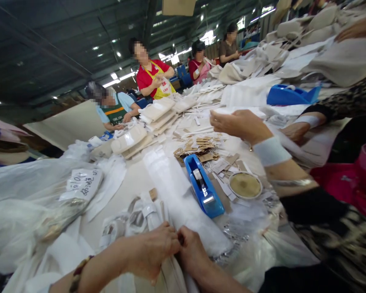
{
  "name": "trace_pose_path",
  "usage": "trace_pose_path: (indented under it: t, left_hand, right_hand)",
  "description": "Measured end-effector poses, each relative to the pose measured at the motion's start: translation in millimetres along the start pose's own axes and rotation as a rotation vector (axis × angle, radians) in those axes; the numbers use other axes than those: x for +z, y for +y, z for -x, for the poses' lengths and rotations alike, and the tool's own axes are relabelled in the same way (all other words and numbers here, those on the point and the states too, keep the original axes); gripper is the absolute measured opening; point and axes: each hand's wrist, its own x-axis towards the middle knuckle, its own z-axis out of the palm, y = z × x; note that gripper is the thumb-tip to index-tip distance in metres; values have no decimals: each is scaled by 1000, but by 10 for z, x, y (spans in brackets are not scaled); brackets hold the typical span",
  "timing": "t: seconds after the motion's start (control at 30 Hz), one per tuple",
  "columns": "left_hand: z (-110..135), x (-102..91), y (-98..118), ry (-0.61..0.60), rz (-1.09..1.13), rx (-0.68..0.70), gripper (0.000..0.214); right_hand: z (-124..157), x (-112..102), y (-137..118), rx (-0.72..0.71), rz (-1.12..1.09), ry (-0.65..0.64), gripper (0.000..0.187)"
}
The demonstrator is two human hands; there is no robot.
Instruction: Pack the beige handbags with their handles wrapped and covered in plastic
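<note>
Low in the head view, my left hand [154, 248] and my right hand [191, 246] meet with their fingertips pinched together. Whatever is between the fingers is too small or hidden to make out. Beneath both hands lies a stack of cream cloth pieces [173, 274], partly covered by them. Just beyond, a rolled fabric strap with a white band [151, 211] and a small brown tag [153, 194] rest at the stack's far end. A blue tape dispenser [215, 205] lies beyond my right hand, beside a clear-and-white plastic sheet [173, 191].
Brown paper tags [201, 148] are heaped near a round tin [245, 185]. At right, a co-worker's hand [236, 126] reaches over the table. Plastic bags [33, 203] cover the left side. Folded cloth stacks [131, 138] and another blue dispenser [289, 95] stand farther back, near several people.
</note>
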Motion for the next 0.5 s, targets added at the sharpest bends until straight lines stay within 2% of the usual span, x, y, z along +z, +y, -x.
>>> trace_pose_path:
  t: [0.17,0.23,0.3,0.37,0.43,0.5]
  left_hand:
    - [-15,146,-165,83,-7,23,41]
    - [91,271,-235,156,12,14,56]
    - [293,472,-304,293,18,-42,81]
    - [565,782,-366,491,4,-172,94]
    - [836,1210,-413,710,7,-377,82]
    - [1035,1706,-437,920,60,-614,70]
  right_hand:
    - [55,-70,-30,-62,152,-117,21]
    - [149,-183,-29,-115,237,-177,27]
    - [270,-338,5,-238,373,-213,34]
    - [402,-492,76,-422,510,-227,45]
    - [524,-592,171,-608,563,-240,49]
    - [609,-607,258,-744,559,-257,43]
